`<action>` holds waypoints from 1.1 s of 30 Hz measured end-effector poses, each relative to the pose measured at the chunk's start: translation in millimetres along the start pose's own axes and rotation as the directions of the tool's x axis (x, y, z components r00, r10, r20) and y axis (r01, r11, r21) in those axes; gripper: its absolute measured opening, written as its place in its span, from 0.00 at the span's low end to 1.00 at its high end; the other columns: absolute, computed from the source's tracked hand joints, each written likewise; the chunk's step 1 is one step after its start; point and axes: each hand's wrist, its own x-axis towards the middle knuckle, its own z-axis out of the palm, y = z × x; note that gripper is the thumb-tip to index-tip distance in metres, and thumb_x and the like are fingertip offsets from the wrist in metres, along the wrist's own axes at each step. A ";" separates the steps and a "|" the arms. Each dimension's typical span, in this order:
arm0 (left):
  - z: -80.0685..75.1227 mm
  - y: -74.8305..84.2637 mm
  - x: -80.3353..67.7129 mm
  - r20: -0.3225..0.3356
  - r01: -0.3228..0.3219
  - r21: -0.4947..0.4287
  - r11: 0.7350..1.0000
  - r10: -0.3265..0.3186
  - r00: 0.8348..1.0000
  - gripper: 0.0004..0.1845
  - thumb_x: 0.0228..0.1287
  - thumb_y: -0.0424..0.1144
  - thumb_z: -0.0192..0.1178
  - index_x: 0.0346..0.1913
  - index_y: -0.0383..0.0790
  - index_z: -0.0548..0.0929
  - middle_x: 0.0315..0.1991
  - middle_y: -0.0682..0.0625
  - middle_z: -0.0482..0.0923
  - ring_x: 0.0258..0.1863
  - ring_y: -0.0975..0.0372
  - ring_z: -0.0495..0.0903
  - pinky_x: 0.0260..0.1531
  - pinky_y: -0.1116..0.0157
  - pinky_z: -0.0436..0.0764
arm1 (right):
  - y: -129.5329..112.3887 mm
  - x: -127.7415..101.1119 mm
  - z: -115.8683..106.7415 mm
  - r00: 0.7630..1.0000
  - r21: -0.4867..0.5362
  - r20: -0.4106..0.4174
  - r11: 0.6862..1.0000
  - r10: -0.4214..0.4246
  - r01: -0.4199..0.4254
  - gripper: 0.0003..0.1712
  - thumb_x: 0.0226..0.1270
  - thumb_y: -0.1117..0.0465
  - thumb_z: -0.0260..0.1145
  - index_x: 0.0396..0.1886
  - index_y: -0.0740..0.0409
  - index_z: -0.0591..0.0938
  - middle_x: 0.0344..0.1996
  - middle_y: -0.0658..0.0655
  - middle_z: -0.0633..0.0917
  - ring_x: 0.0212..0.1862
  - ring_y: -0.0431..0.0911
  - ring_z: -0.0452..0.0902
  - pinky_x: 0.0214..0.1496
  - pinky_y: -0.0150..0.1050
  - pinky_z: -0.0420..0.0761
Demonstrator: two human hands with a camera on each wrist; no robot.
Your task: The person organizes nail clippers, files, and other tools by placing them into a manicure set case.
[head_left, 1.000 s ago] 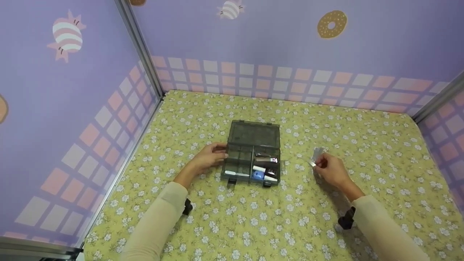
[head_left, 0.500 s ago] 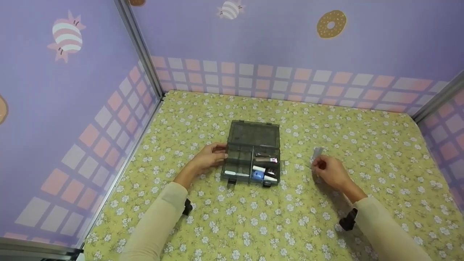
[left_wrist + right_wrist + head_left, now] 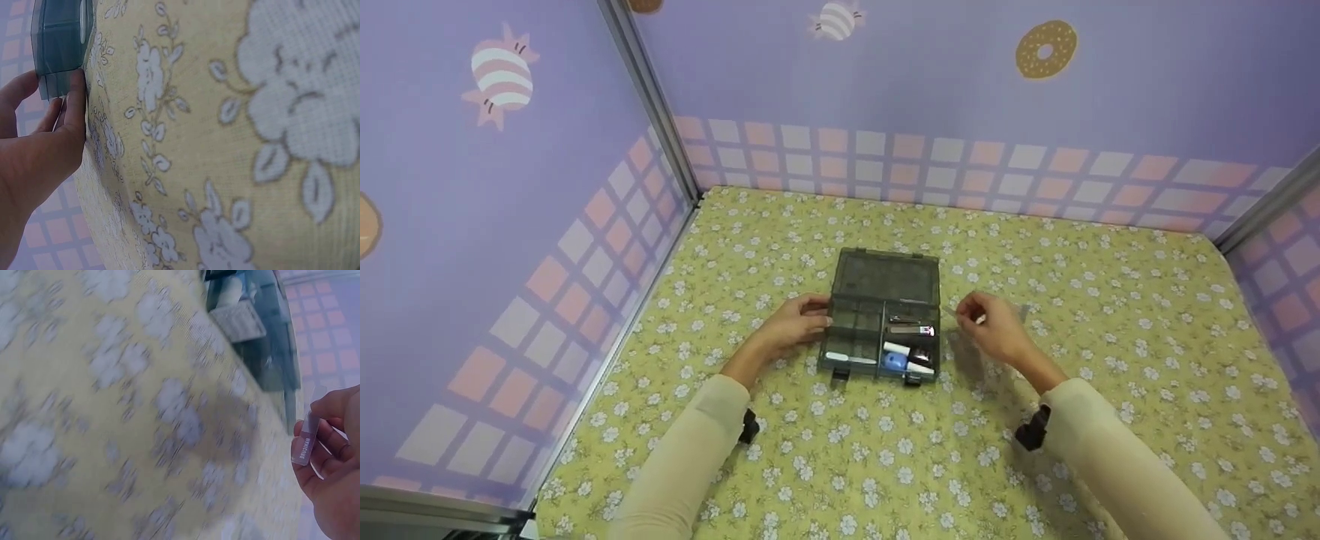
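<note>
A dark translucent organizer box (image 3: 851, 322) lies open mid-table, its lid (image 3: 887, 276) folded back. Its right compartments hold a nail clipper (image 3: 911, 328) and a blue item (image 3: 894, 362); a white stick (image 3: 851, 359) lies in the front left one. My left hand (image 3: 799, 321) grips the box's left side, thumb and fingers either side of its corner (image 3: 59, 39). My right hand (image 3: 990, 326) hovers just right of the box and pinches a small clear packet (image 3: 305, 440) with printed letters. In the head view the packet (image 3: 979, 319) shows only as a pale sliver.
A yellow floral cloth (image 3: 885, 465) covers the table. Purple walls with pink-and-white squares close in the left, back and right sides, with metal posts (image 3: 660, 127) at the corners. Both sleeves are cream, with a black wrist mount (image 3: 1031, 433) on the right one.
My right hand has carried the clear packet leftward, from well right of the box to just beside its right edge. The left hand and the box have stayed put.
</note>
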 end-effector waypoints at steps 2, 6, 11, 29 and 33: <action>0.5 0.4 0.5 0.001 0.006 -0.004 1.000 -0.006 1.000 0.32 0.78 0.33 0.62 0.80 0.36 0.66 0.77 0.39 0.66 0.73 0.47 0.72 0.68 0.52 0.78 | -7.5 7.2 6.6 0.999 -0.004 -0.008 0.999 -0.034 0.034 0.04 0.75 0.70 0.67 0.44 0.67 0.85 0.35 0.56 0.85 0.37 0.49 0.82 0.40 0.40 0.84; 1.5 -1.0 0.6 -0.004 0.014 -0.017 1.000 -0.014 1.000 0.31 0.78 0.33 0.62 0.79 0.36 0.66 0.77 0.39 0.66 0.73 0.47 0.72 0.69 0.52 0.77 | -18.6 17.1 21.0 0.996 -0.004 -0.009 0.996 -0.088 0.088 0.03 0.73 0.72 0.67 0.43 0.68 0.85 0.34 0.57 0.86 0.37 0.49 0.83 0.41 0.42 0.85; 2.6 -6.7 -1.2 0.002 0.019 -0.007 1.000 -0.019 1.000 0.31 0.79 0.32 0.61 0.79 0.35 0.66 0.76 0.38 0.67 0.73 0.47 0.72 0.69 0.52 0.77 | -31.0 24.1 41.7 0.993 0.025 0.036 0.994 -0.109 0.108 0.03 0.75 0.70 0.67 0.44 0.65 0.85 0.36 0.57 0.85 0.38 0.49 0.82 0.41 0.44 0.84; -0.3 -2.1 2.7 -0.001 -0.010 -0.005 1.000 0.010 1.000 0.30 0.79 0.32 0.61 0.79 0.35 0.66 0.75 0.38 0.68 0.71 0.47 0.73 0.68 0.51 0.78 | -77.8 58.8 89.3 0.993 0.048 0.043 0.993 -0.112 0.110 0.04 0.78 0.67 0.66 0.46 0.61 0.86 0.39 0.56 0.86 0.39 0.47 0.82 0.44 0.45 0.84; 0.4 -1.6 3.6 0.009 -0.012 -0.026 1.000 0.012 1.000 0.30 0.79 0.31 0.60 0.79 0.34 0.67 0.75 0.38 0.69 0.71 0.47 0.75 0.67 0.51 0.79 | -83.7 61.3 99.4 0.993 0.070 0.061 0.993 -0.101 0.097 0.04 0.78 0.67 0.66 0.46 0.61 0.86 0.39 0.55 0.85 0.38 0.47 0.81 0.43 0.44 0.83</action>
